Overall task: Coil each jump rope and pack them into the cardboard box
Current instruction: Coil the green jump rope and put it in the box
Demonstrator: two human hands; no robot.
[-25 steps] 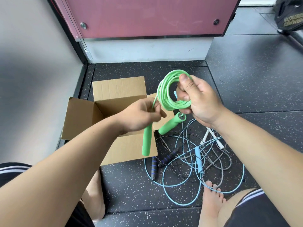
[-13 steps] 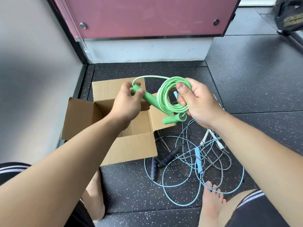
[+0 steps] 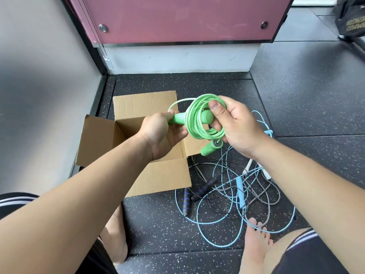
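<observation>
The green jump rope [image 3: 192, 117] is up in the air, held in both hands above the floor [image 3: 158, 224]. It is wound into a round coil of many loops.

The right hand [image 3: 235, 127] grips the coil on its right side. The thumb lies across the top of the loops, and the fingers curl round from behind.

The left hand [image 3: 162, 133] is wrapped round one green handle [image 3: 177, 118]. This handle pokes sideways through the middle of the coil, and its far end shows inside the ring. A thin loop of green rope curves up over the left hand.

The other green handle [image 3: 208, 149] hangs down from the bottom of the coil, just below the right hand.

The cardboard box [image 3: 102, 141] sits on the floor under the left hand. Its flaps are open and spread out. The left arm hides most of the inside.

More ropes lie in a tangled pile on the floor, just to the right of the box. There is a light blue jump rope [image 3: 241, 191], a black rope with dark blue striped handles [image 3: 203, 187], and a gray rope [image 3: 274, 194] near a white handle [image 3: 248, 166].

Two bare feet [image 3: 256, 240] rest on the floor near the pile. A pink panel [image 3: 185, 18] stands behind the box.
</observation>
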